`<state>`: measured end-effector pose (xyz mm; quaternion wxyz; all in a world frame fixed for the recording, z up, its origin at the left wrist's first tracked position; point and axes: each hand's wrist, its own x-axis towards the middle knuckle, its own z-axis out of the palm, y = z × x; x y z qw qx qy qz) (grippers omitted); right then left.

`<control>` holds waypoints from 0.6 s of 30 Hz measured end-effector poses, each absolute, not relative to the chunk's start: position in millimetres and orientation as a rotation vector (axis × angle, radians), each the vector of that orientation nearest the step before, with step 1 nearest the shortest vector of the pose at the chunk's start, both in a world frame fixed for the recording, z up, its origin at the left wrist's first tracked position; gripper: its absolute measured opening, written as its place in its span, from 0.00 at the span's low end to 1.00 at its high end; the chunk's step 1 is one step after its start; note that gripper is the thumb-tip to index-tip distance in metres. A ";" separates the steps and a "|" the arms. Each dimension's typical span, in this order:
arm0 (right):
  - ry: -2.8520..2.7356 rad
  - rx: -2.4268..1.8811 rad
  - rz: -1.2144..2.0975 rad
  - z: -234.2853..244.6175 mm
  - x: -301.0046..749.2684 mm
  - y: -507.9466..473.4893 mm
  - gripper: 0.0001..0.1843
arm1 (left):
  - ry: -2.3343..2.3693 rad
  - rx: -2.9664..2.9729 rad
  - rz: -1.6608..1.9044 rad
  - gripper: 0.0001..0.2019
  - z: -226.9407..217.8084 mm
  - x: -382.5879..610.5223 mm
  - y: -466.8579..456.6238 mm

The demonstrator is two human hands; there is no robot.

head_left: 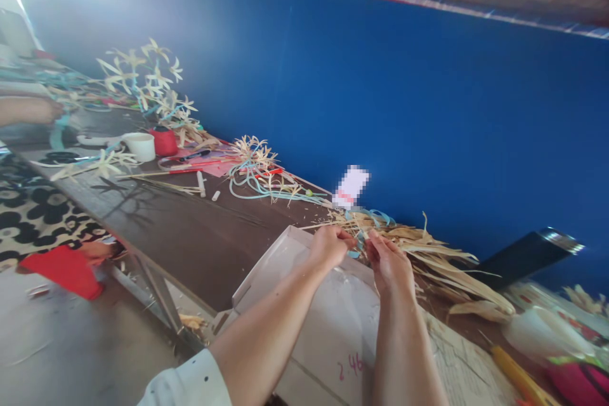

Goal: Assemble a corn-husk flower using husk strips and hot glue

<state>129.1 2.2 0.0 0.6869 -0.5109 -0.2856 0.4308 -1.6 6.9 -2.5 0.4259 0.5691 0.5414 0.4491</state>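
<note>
My left hand (329, 245) and my right hand (387, 260) are close together above a white cardboard box (276, 266). Both hands are closed in a pinch on a small piece of dried straw-coloured husk with a bit of light blue strip (358, 242) between them. Just behind my hands lies a heap of dried husk strips (438, 254) on the dark wooden table (190, 228).
A blue wall (428, 95) runs along the table's far side. Husk flowers (143, 76), blue strips (257, 187), a white cup (140, 144), a red spool (164, 139) and a black cylinder (523, 254) lie on the table. Another person's hand (28, 109) is at far left.
</note>
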 end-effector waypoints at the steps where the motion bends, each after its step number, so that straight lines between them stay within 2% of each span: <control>1: -0.644 -1.131 0.973 -0.2 129.1 2.5 0.19 | 1.351 1.427 1.123 0.09 -3.1 -1.3 6.9; 11: -0.701 -1.086 1.027 -3.4 130.8 4.5 0.16 | 1.367 1.443 1.096 0.09 -3.0 -0.6 5.8; 18: -0.726 -1.034 1.085 -1.4 130.7 2.5 0.18 | 1.375 1.461 1.091 0.11 -3.1 -0.9 5.2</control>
